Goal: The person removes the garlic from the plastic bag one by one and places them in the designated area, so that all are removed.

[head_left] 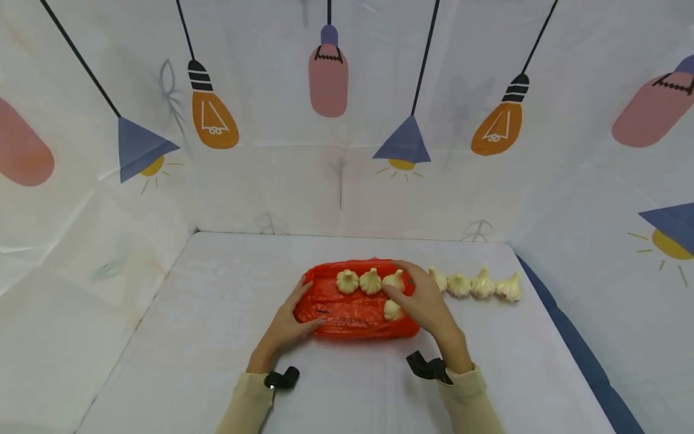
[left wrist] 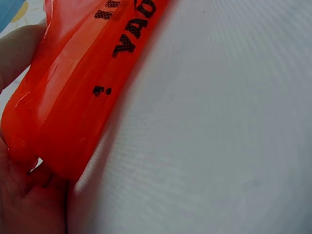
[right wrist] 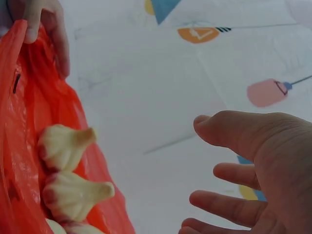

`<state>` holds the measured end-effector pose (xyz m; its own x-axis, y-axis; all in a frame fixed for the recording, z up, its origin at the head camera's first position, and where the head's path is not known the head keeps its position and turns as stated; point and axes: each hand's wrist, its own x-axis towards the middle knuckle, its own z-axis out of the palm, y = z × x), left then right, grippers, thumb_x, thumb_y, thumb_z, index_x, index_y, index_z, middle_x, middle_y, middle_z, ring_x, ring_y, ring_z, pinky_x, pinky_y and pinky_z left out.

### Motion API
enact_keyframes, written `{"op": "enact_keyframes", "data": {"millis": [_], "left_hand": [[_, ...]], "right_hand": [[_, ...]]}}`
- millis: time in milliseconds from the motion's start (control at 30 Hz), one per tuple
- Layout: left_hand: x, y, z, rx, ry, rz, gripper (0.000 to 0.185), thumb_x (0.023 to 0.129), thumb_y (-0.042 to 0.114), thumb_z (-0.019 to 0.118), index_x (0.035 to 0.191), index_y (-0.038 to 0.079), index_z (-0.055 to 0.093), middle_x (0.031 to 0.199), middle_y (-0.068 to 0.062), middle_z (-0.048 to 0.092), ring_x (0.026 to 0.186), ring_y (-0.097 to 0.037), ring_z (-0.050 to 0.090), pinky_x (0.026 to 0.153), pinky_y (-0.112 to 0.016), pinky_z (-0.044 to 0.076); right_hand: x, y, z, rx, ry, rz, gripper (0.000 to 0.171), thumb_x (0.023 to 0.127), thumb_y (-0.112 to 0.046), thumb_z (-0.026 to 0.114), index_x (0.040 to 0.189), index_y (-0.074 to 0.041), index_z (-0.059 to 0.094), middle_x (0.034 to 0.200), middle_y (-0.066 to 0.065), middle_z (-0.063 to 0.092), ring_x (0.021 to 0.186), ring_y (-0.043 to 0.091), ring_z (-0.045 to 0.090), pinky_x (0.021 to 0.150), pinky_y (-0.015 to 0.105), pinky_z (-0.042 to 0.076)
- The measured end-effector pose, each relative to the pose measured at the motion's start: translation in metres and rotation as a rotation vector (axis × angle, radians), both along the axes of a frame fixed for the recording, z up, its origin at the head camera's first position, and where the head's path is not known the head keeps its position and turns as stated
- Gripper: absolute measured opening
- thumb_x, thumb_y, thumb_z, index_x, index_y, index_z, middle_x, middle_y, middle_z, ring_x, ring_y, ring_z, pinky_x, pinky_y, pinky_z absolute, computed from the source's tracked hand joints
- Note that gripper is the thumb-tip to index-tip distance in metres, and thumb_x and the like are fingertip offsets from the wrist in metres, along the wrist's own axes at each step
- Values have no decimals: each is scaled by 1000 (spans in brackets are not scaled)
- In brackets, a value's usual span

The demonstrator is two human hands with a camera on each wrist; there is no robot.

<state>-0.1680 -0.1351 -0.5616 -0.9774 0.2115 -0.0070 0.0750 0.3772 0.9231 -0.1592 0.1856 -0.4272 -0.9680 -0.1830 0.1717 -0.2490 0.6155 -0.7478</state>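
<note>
Garlic bulbs [head_left: 370,281] in a red plastic bag [head_left: 347,307], left grip [head_left: 288,324] holding its left end, right grip [head_left: 427,304] relaxed and spread at the bag's right end

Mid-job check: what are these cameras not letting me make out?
- Outer row's leftmost garlic bulb: head view, left side behind the right grip.
- Small print on the red bag: head view, too small to read.
- Large lettering: left wrist view, cut by top edge.
- Lowest bulbs: right wrist view, cut by bottom edge.
</note>
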Motion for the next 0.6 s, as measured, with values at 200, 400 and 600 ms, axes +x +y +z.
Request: {"op": "enact_keyframes", "data": {"millis": [200, 400, 600], "left_hand": [[-1, 0, 0, 2, 3, -15, 95, 82, 34, 86, 162, 26, 35, 173, 8, 15, 160, -31, 16, 124, -64, 21], [-3, 0, -1, 6, 17, -22, 95, 82, 36, 86, 162, 26, 35, 174, 6, 14, 160, -31, 15, 124, -64, 20], [-3, 0, 0, 9, 28, -13, 94, 83, 33, 86, 161, 24, 36, 173, 6, 16, 161, -30, 15, 125, -64, 18]], "right_hand": [[-4, -14, 1, 9, -45, 70, 61, 95, -29, 75, 148, -10, 52, 150, 16, 54, 135, 37, 55, 105, 58, 52], [-13, -27, 2, 88, -97, 151, 62, 95, -32, 74, 150, -14, 51, 149, 11, 56, 125, 35, 62, 99, 51, 57], [-25, -36, 1, 148, -160, 208, 69, 97, -33, 72, 155, -9, 44, 150, 13, 55, 125, 36, 62, 100, 52, 56]]}}
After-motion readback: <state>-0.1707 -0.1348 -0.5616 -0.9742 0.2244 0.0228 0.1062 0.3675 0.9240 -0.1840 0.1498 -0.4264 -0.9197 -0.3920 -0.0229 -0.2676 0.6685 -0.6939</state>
